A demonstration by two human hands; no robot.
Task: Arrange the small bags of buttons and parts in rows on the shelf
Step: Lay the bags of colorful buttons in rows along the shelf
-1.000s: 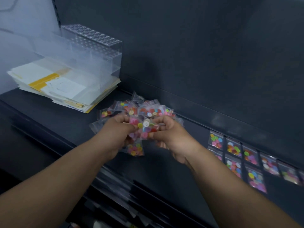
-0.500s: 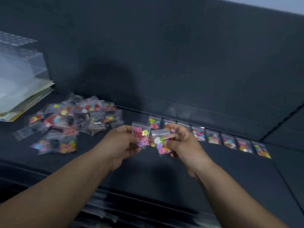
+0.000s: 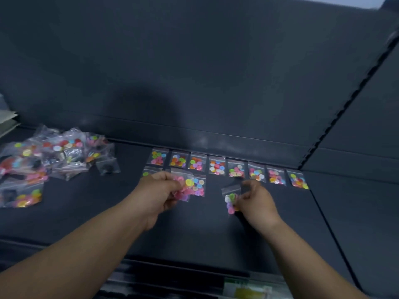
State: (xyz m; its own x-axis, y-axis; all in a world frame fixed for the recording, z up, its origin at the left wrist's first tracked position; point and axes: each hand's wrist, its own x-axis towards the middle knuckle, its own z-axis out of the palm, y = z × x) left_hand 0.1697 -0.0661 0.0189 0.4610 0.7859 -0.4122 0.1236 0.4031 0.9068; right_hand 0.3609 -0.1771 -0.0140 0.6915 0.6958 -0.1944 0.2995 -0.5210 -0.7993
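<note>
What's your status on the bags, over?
Left hand grips pink-button bag. Right hand pinches pale-button bag over the shelf, in front of back row of eight. Loose pile unsorted at left; nothing in the way.

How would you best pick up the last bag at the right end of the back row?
Probably pinch the rightmost bag by its free right edge, coming from above: it lies flat, and a neighbouring bag crowds its left side.

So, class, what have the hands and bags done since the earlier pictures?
Both hands left the pile, each pinching one bag. The right hand carried the pale bag rightward toward the shelf; the left hand holds the pink bag over the front row. Pile and back row unchanged.
</note>
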